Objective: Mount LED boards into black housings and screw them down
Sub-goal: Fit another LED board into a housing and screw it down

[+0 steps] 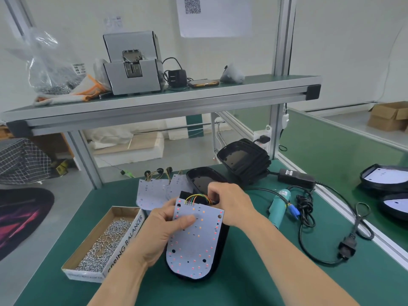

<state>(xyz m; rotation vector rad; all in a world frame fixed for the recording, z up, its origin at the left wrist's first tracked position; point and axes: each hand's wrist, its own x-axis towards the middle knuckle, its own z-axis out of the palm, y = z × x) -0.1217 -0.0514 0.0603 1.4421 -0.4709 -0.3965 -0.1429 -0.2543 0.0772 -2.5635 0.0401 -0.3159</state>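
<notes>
Cardboard box (103, 237), near the table's left edge: open top, holding a loose layer of small silver screws (110, 234). Side lettering reads "SPRING BALANCER" (first letter partly cut off).

Black housing (221, 246), near the front edge, mid-table: the LED board (196, 237) lies tilted over it, not seated.

Left hand (163, 230): grips the board's left edge, thumb flat across the white face, fingers curled under.

Right hand (229, 204): at the board's far end, fingers curled down, pinching the coloured wires (196, 198) where they loop off the board.

A second housing (205, 180) lies open and empty behind the hands. A stack of housings (242, 160) leans at the far edge.

Shelf above: clear bag (53, 69) with more screws in it.
</notes>
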